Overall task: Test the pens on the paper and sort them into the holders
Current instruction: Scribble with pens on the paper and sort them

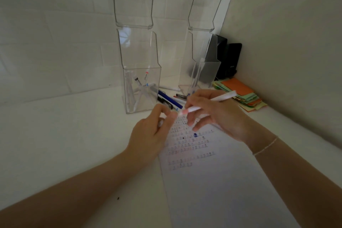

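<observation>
My right hand [220,114] grips a white pen [224,96] whose pinkish tip points left, just above the top of the paper [212,181]. My left hand [149,133] pinches something small at that tip, likely the pen's cap; it is mostly hidden by the fingers. Rows of small test marks fill the paper's upper part. A clear left holder [142,72] contains several pens. A clear right holder [200,72] contains two or three pens. Between the holders, several loose pens [170,99] lie on the table.
A stack of orange, green and yellow paper cards [240,94] lies at the right by the wall. Two black boxes [227,57] stand in the corner behind the right holder. The white table [64,144] runs to tiled walls at the back and right.
</observation>
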The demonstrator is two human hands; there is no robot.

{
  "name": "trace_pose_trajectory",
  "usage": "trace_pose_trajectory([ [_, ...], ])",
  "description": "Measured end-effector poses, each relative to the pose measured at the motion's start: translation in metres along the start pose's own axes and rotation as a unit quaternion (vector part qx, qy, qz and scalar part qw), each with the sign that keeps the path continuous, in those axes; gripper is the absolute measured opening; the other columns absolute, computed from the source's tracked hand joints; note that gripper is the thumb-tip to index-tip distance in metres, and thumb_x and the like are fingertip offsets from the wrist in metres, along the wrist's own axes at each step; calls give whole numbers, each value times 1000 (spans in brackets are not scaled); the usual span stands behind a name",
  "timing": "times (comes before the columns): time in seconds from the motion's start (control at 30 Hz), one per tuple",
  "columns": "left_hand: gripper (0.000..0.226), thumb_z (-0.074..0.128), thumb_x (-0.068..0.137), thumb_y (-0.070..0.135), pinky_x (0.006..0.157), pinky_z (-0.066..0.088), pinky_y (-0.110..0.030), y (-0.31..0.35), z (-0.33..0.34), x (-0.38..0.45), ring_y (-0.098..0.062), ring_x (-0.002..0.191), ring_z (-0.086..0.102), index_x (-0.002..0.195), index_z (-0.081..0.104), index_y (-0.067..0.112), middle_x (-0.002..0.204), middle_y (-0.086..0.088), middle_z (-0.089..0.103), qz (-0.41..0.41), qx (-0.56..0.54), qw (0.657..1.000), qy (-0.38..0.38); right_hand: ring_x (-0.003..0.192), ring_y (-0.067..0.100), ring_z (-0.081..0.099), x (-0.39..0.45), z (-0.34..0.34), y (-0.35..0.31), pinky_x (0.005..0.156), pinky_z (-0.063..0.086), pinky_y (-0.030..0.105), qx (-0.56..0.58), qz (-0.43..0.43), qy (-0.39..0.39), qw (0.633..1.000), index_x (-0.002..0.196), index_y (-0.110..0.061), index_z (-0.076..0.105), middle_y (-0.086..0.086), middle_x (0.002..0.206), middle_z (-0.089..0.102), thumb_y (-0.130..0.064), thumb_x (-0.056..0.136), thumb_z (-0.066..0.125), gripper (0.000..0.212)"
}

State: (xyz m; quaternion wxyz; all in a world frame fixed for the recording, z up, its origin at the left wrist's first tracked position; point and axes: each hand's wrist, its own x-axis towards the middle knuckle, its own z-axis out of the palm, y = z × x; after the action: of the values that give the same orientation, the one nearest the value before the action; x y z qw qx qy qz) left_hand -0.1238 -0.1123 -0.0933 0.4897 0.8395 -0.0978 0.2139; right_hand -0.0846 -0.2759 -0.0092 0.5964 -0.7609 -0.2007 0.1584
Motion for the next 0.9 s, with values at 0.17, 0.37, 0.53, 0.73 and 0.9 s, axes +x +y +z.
trace_pose_trajectory([
  [0.17, 22, 46, 91, 44, 55, 36, -26, -7, 2, 4, -9, 50, 45, 84, 48, 24, 52, 6, 46, -49, 119, 992, -13, 76, 30, 66, -8, -10, 10, 69, 60, 36, 21, 21, 75, 997, 86, -2, 64, 21, 89, 67, -8, 90, 58, 9],
  [0.37, 29, 43, 88, 58, 57, 38, -26, -6, 6, 3, -8, 59, 51, 84, 47, 29, 59, 8, 51, -38, 264, 957, -111, 47, 21, 48, -26, 2, 45, 44, 42, 25, 39, 58, 154, 986, 62, -6, 59, 10, 58, 61, -13, 85, 66, 25],
  [0.53, 41, 34, 81, 70, 59, 39, -29, -12, 10, 1, -9, 60, 51, 85, 41, 30, 62, 10, 50, 2, 352, 925, -144, 38, 14, 55, -41, 24, 72, 41, 48, 23, 3, 75, 204, 976, 73, 14, 56, 8, 49, 61, -5, 85, 65, 24],
  [0.73, 43, 30, 80, 69, 55, 32, -28, -16, 12, 0, -9, 59, 50, 88, 42, 29, 63, 9, 50, 28, 376, 916, -136, 27, 6, 43, -39, 36, 83, 32, 35, 15, -76, 34, 290, 953, 63, 16, 50, 2, 36, 52, -2, 82, 63, 29],
  [0.9, 43, 30, 80, 69, 53, 31, -27, -17, 12, 1, -8, 58, 48, 88, 41, 29, 63, 8, 49, 27, 381, 914, -136, 27, 5, 45, -40, 37, 83, 32, 35, 14, -80, 13, 308, 948, 63, 17, 50, 12, 44, 57, 0, 81, 63, 28],
])
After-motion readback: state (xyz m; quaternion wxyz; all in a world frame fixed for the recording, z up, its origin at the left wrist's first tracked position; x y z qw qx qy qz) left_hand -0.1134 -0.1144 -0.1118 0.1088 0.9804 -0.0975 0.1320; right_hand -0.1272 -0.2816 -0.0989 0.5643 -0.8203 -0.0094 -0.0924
